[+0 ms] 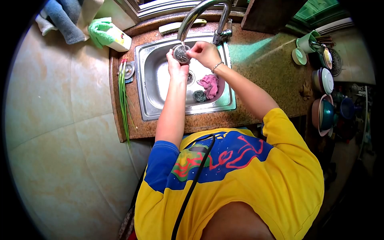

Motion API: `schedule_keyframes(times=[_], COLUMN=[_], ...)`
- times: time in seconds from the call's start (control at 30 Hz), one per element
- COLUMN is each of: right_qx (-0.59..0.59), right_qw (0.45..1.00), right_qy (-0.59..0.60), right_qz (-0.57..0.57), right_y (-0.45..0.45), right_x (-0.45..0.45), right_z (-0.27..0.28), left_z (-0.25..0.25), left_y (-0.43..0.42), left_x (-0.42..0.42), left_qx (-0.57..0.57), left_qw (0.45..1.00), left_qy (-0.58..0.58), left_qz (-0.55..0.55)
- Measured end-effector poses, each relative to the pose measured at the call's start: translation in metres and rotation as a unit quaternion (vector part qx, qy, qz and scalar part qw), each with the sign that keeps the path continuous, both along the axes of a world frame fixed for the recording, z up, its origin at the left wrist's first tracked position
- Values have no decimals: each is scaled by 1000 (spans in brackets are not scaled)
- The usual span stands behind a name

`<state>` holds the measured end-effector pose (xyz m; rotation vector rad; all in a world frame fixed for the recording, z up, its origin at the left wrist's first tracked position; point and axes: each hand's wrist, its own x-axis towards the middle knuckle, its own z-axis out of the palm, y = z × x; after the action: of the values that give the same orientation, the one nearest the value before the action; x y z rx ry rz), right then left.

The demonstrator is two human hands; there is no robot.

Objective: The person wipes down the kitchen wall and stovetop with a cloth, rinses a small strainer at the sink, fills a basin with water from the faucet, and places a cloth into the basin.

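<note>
Under the tap's spout, a small round metal strainer [181, 54] is held over the sink [154, 96]. My left hand [177, 69] cups it from the left and below, with the fingers curled round its side. The fingers of my right hand [205, 54] are pinched together at its right edge; the fingertips are partly hidden. Water appears to run from the curved chrome tap [188, 24] onto it. Below the hands, a pink cloth [209, 86] and a dark scouring pad [199, 96] lie in the sink beside the drain [190, 77].
Green onions [123, 100] and a small round metal item [129, 70] lie left of the sink. Behind it is a brush [176, 28]. A white container [120, 39] with a green cloth [101, 32] stands back left. Bowls [326, 114] and a green container [307, 43] stand right.
</note>
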<state>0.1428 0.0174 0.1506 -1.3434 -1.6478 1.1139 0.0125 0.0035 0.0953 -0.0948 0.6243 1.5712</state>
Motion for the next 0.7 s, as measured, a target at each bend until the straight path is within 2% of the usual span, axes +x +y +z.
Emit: schedule_keyframes(times=[0.07, 0.13, 0.2, 0.23, 0.27, 0.37, 0.4, 0.47, 0.5, 0.53, 0.6, 0.67, 0.7], right_qx=[85, 89, -61, -72, -72, 87, 86, -69, -86, -86, 134, 147, 36], right_qw=[985, 986, 994, 990, 990, 991, 991, 989, 984, 984, 990, 988, 998], right_qy=[-120, -112, 82, 101, 101, -80, -80, 121, 146, 146, -26, -33, 52], right_qz=[85, 89, -36, -66, -66, 62, 60, -44, -55, -54, 17, 43, -17], right_y=[-12, -8, 6, 8, 5, -11, -8, 1, 0, -2, -11, -7, -1], right_x=[-3, -3, 0, -1, -1, 0, 0, 0, -1, -2, -4, -1, -1], right_z=[9, 3, -3, -7, -12, -4, -5, -7, -8, -10, -11, -7, -6], left_z=[2, 0, -2, -3, -3, 4, 3, 2, 2, 3, 4, 2, 3], left_y=[2, 4, 5, 3, 3, 4, 6, 9, 6, 7, 9, 12, 12], left_x=[2, 3, 2, 1, 0, 3, 2, -2, -3, -3, -1, 0, 2], left_qx=[-10, -27, 19, 18, 12, -16, -18, 6, 4, -7, -24, -32, -21], left_qw=[1000, 1000, 1000, 1000, 1000, 1000, 1000, 1000, 1000, 1000, 999, 999, 1000], left_qy=[-5, -9, -20, -19, -24, -16, -16, -13, -12, -13, -14, -13, -12], left_qz=[2, 3, -1, 0, 1, 21, 19, 8, 10, 13, 17, 18, 14])
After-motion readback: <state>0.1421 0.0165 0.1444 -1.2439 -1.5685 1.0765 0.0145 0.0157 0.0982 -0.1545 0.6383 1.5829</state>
